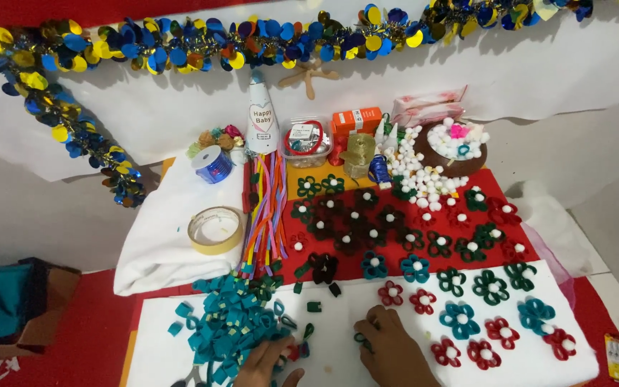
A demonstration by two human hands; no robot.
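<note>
The left hand [270, 362] rests fingers spread in the pile of teal loops [227, 322], grasping nothing visible. The right hand [388, 347] seems to pinch a dark green loop [362, 339] on the white board [338, 358], its long axis apparently pointing away from the person.

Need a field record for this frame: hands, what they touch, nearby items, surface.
left hand: left hand rests at the edge of the pile of teal folded foam loops
right hand: right hand, fingers on a small dark green foam loop piece
nearby: finished red and teal foam flowers with white pompom centres
surface: white foam board
behind: roll of tan tape, bundle of coloured pipe cleaners
</note>
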